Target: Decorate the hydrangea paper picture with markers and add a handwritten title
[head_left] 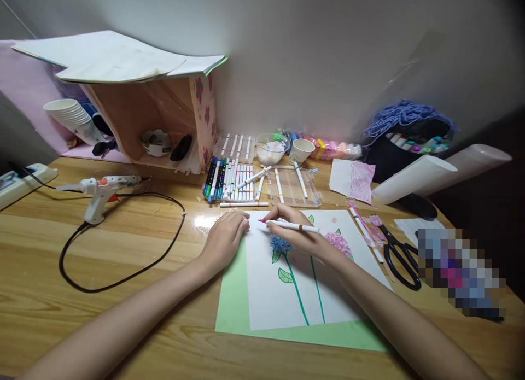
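My right hand [289,229] is closed around a white marker [297,226] with a dark band, its magenta tip at the upper left of the white drawing paper [270,309]. Whether the tip touches the sheet I cannot tell. My left hand [225,235] lies on the paper's upper left edge, fingers together and laid down, holding nothing. On the sheet are a blue textured flower [281,243], a pink textured flower [337,243], green stems and green leaves [286,275]. My right hand and forearm hide part of the drawing. Green paper [232,309] lies underneath.
Several markers [246,183] lie behind the paper, beside a clear bowl [271,150] and a paper cup [303,147]. Black-handled scissors [400,254] lie to the right. A glue gun [102,191] with a looping cord stands left, near an open box [205,123].
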A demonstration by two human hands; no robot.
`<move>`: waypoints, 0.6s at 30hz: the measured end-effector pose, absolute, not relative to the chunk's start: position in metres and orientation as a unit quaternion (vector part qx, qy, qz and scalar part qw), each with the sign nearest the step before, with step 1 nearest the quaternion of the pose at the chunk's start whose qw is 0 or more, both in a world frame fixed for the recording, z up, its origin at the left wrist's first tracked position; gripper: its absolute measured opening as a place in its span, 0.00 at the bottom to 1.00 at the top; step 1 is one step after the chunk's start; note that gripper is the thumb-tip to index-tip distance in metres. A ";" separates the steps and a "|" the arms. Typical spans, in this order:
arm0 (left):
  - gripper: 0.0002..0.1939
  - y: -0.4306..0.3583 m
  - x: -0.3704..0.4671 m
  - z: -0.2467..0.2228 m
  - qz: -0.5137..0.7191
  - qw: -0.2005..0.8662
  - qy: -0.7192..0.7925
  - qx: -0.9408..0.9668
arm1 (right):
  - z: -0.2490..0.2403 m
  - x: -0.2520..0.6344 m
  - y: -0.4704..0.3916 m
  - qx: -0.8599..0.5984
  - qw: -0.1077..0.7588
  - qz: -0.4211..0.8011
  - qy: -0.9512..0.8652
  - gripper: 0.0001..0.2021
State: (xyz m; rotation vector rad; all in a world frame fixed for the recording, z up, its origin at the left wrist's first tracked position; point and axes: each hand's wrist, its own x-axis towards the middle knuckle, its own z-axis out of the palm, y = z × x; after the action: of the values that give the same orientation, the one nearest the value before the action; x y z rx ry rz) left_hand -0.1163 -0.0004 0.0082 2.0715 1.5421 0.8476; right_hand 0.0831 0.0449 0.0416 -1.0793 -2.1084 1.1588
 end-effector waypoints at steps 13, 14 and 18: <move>0.10 0.005 -0.117 0.005 0.327 0.256 0.559 0.717 | 0.021 0.066 0.049 -0.449 0.241 0.406 -0.759 0.03; 0.10 0.005 -0.117 0.005 0.331 0.256 0.563 0.713 | 0.021 0.067 0.048 -0.448 0.249 0.415 -0.752 0.02; 0.08 0.006 -0.118 0.004 0.354 0.262 0.565 0.697 | 0.026 0.069 0.048 -0.416 0.301 0.470 -0.718 0.03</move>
State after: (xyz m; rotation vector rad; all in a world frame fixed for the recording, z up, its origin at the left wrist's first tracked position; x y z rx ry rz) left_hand -0.1180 0.0058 0.0042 1.8871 1.5293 0.9586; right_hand 0.0695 0.0476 0.0256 -1.1027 -1.9053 1.2471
